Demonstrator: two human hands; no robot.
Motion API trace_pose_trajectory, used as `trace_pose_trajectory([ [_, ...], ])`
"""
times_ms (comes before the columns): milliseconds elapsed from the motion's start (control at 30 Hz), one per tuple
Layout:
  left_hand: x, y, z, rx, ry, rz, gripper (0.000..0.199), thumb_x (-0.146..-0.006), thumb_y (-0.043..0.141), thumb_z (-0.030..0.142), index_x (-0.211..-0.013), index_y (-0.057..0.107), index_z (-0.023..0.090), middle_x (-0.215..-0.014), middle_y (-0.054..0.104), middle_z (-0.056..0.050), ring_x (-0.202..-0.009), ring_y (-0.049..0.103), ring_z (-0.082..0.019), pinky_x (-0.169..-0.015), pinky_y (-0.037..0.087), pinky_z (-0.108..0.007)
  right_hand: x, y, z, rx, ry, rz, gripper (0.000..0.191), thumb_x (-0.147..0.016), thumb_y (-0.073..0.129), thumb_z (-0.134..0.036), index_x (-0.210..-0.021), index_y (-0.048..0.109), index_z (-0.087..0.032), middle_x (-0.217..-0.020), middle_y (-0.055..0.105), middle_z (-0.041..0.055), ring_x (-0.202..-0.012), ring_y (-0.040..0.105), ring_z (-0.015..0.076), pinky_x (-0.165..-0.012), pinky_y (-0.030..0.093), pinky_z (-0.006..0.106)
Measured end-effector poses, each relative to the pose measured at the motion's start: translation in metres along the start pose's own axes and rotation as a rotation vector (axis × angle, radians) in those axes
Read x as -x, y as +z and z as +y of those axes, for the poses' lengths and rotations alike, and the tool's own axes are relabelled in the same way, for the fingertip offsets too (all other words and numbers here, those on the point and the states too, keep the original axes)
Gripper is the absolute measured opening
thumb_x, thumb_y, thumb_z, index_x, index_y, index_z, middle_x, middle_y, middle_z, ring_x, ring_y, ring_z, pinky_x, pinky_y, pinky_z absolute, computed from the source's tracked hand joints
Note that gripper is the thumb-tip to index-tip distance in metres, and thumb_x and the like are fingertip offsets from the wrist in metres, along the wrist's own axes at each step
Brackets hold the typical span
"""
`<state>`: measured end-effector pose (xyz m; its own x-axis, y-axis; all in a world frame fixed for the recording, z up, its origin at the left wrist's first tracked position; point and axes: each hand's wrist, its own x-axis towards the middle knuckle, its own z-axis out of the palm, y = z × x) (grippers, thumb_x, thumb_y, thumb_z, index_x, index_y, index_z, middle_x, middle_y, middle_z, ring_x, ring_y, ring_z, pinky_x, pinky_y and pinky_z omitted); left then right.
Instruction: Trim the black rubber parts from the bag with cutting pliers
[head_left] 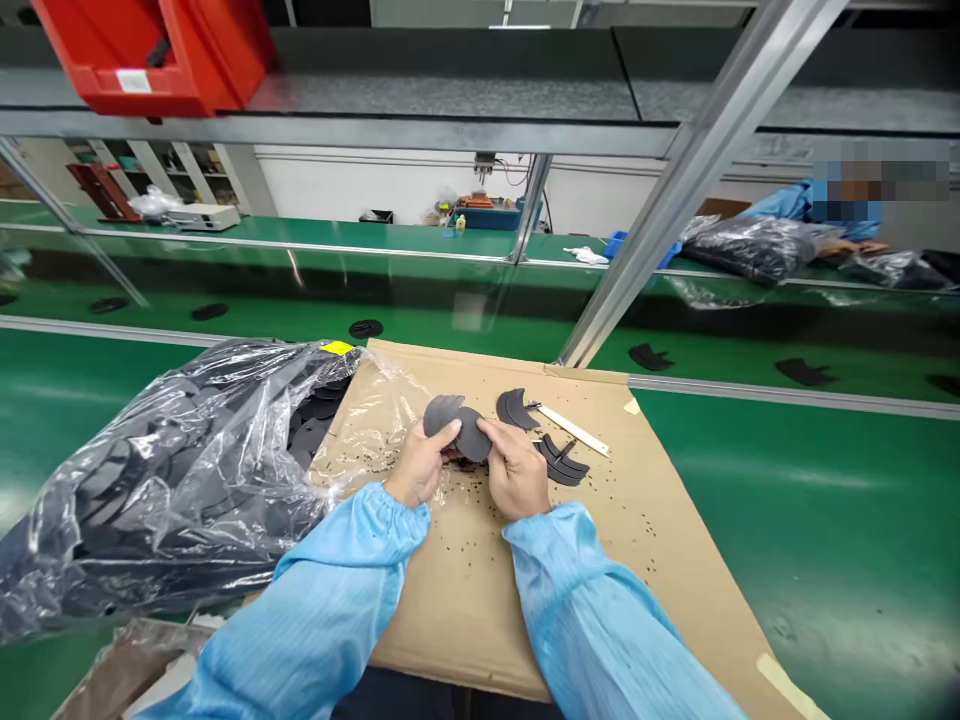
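Observation:
Two thin dark round pieces are held up over the cardboard sheet [450, 590]. My left hand [421, 462] pinches the left dark piece [442, 412] between thumb and fingers. The fingers of my right hand [519, 468] close on the edge of the right dark piece [472, 436], which overlaps the other. Just right of my hands lie curved dark pieces [516, 408], with more curved pieces [562, 464] below them. A white strip [576, 430] rests beside these. Tiny dark bits are scattered over the cardboard.
A large clear bag [187, 470] full of dark pieces lies at the left. Beyond the cardboard, dark pieces sit on a green surface [465, 340] behind a metal rail. A slanted metal post [675, 220] rises at right. A red bin [161, 60] is overhead; another person is at the far right.

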<state>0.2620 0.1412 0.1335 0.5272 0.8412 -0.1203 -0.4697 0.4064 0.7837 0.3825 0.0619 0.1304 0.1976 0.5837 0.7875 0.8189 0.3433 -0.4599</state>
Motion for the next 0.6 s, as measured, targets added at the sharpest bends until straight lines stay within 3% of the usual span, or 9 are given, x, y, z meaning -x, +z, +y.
trace_pose_trajectory([
  [133,0.0011,0.0026,-0.0004,-0.048,0.06,0.046,0.061,-0.06,0.088,0.038,-0.11,0.064,0.013,-0.103,0.068,-0.011,-0.091,0.064,-0.024,-0.074,0.055,-0.034,-0.0014,-0.0031,-0.0068,-0.166,0.14,0.017,0.028,-0.091,0.046,-0.014,-0.102,0.072,-0.017,-0.105,0.067,0.0069,-0.099,0.063,0.0191,-0.09,0.051,0.033],
  [233,0.0029,0.0022,-0.0013,-0.089,0.093,-0.031,0.057,-0.064,0.086,0.036,-0.112,0.065,0.013,-0.109,0.067,-0.011,-0.101,0.063,-0.025,-0.088,0.053,-0.036,-0.0003,-0.0003,-0.0085,-0.236,0.267,0.065,0.018,-0.09,0.057,-0.023,-0.1,0.071,-0.016,-0.097,0.066,0.0069,-0.08,0.063,0.0163,-0.072,0.054,0.028],
  [300,0.0042,0.0012,-0.0017,-0.108,0.111,-0.095,0.053,-0.068,0.085,0.034,-0.113,0.065,0.014,-0.114,0.066,-0.011,-0.107,0.061,-0.025,-0.096,0.049,-0.037,0.0015,0.0025,-0.0068,-0.258,0.336,0.084,0.022,-0.09,0.059,-0.026,-0.107,0.069,-0.016,-0.095,0.063,0.0069,-0.07,0.06,0.0141,-0.062,0.052,0.027],
  [433,0.0064,0.0004,-0.0014,-0.143,0.099,-0.163,0.051,-0.07,0.083,0.031,-0.114,0.065,0.013,-0.119,0.064,-0.012,-0.111,0.059,-0.025,-0.099,0.047,-0.038,0.0032,0.0046,-0.0036,-0.258,0.365,0.084,0.025,-0.091,0.058,-0.028,-0.111,0.066,-0.016,-0.095,0.06,0.0069,-0.071,0.06,0.0139,-0.064,0.052,0.027],
  [600,0.0082,0.0019,-0.0003,-0.121,0.076,-0.145,0.05,-0.069,0.084,0.03,-0.112,0.066,0.013,-0.115,0.065,-0.012,-0.108,0.06,-0.024,-0.096,0.048,-0.036,0.0025,0.005,-0.0022,-0.253,0.388,0.085,0.029,-0.089,0.059,-0.031,-0.111,0.065,-0.014,-0.095,0.055,0.007,-0.067,0.058,0.0125,-0.06,0.052,0.026],
])
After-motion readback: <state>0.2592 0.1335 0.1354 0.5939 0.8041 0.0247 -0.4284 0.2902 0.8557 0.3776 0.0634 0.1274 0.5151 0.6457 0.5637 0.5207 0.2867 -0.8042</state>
